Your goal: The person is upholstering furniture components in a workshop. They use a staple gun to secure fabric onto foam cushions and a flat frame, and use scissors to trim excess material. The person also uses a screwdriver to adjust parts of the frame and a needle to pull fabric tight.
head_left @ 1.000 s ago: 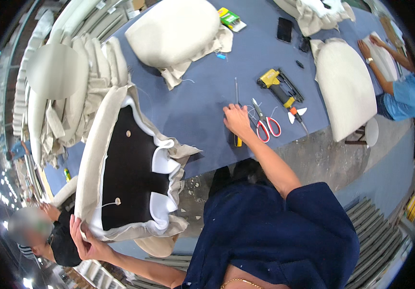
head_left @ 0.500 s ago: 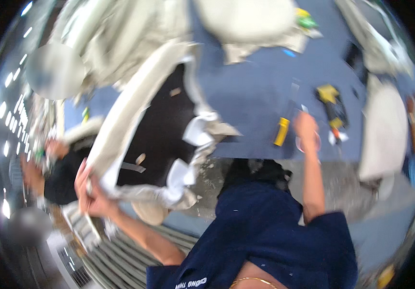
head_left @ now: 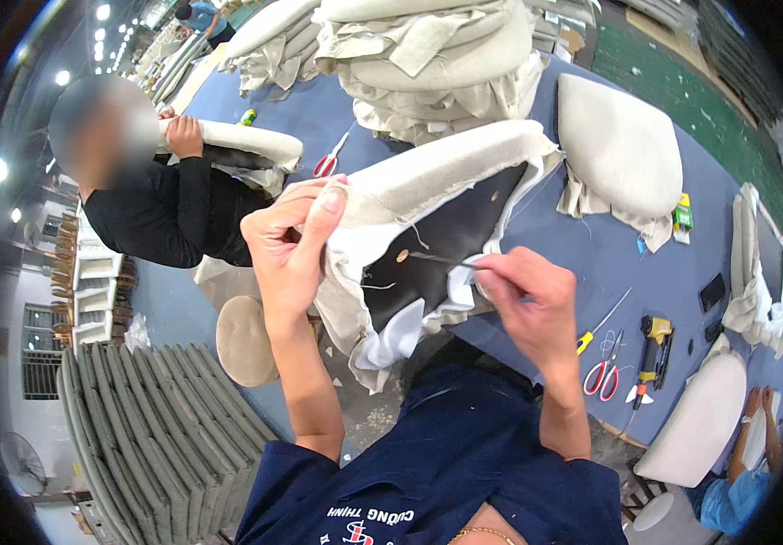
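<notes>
A beige fabric-covered seat pad [head_left: 450, 168] is tilted up before me, its black underside [head_left: 446, 222] facing me, with loose fabric and white lining round the rim. My left hand [head_left: 296, 232] grips its left edge, thumb on top. My right hand [head_left: 532, 295] is closed on a thin dark rod-like tool [head_left: 441, 260], whose handle is hidden in the fingers. The rod's tip is at a small round light-coloured spot [head_left: 402, 256] on the black underside; I cannot tell whether it goes in. A loose thread hangs near it.
On the blue table [head_left: 546, 245] lie a yellow-handled pointed tool [head_left: 584, 341], red-handled scissors [head_left: 602, 377], a yellow-and-black staple gun [head_left: 653, 350] and a phone [head_left: 711, 292]. Stacked pads [head_left: 437, 54] stand behind. A co-worker in black [head_left: 178, 195] handles another pad at left; another works at lower right.
My right hand has left the table near the scissors and moved left to the pad's underside, now with the thin rod. The pad and my left hand have shifted right in view.
</notes>
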Demonstrator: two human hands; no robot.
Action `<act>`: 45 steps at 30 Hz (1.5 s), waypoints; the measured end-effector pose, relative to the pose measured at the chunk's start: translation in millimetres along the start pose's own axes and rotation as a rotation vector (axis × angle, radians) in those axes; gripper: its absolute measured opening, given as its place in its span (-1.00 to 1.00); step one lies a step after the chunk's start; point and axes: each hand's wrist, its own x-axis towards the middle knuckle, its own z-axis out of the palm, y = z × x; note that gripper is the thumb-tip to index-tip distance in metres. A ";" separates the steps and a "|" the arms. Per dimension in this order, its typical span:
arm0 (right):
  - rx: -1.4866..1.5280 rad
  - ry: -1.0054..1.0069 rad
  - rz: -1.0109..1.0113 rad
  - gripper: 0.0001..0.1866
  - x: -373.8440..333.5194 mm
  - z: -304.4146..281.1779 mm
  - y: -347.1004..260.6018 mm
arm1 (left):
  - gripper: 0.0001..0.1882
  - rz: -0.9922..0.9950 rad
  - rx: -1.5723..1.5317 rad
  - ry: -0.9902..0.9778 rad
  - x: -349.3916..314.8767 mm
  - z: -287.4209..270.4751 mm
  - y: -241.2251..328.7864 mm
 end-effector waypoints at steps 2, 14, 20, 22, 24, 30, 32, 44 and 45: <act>0.000 -0.016 -0.126 -0.89 20.5 20.2 -15.4 | -0.82 0.020 -0.010 -0.022 2.0 -6.0 -1.9; -0.328 0.217 -0.177 -0.87 17.7 80.3 -30.2 | -0.93 0.159 0.087 -0.078 0.4 -20.9 -10.4; -0.446 0.335 -0.205 -0.80 13.3 83.6 -38.4 | -0.91 0.305 0.068 -0.144 0.2 5.3 2.9; -0.492 0.294 -0.220 -0.78 17.3 68.7 -45.1 | -0.88 0.325 0.077 -0.155 -4.1 9.8 6.7; -0.566 0.240 -0.241 -0.78 11.1 49.2 -51.7 | -0.87 0.324 0.014 -0.203 -6.9 8.8 8.0; -0.680 0.215 -0.397 -0.79 -6.3 29.0 -53.9 | -0.78 0.419 -0.036 -0.302 -24.8 18.8 23.9; -0.664 0.167 -0.376 -0.76 -7.7 25.1 -54.3 | -0.78 0.399 -0.082 -0.315 -23.6 17.1 20.1; -1.271 0.623 0.333 -0.60 -306.0 8.8 145.6 | -0.83 0.384 -0.092 -0.264 -0.5 10.2 2.4; -1.220 0.589 0.397 -0.61 -310.3 8.0 149.6 | -0.81 0.361 -0.091 -0.257 -1.3 8.6 2.1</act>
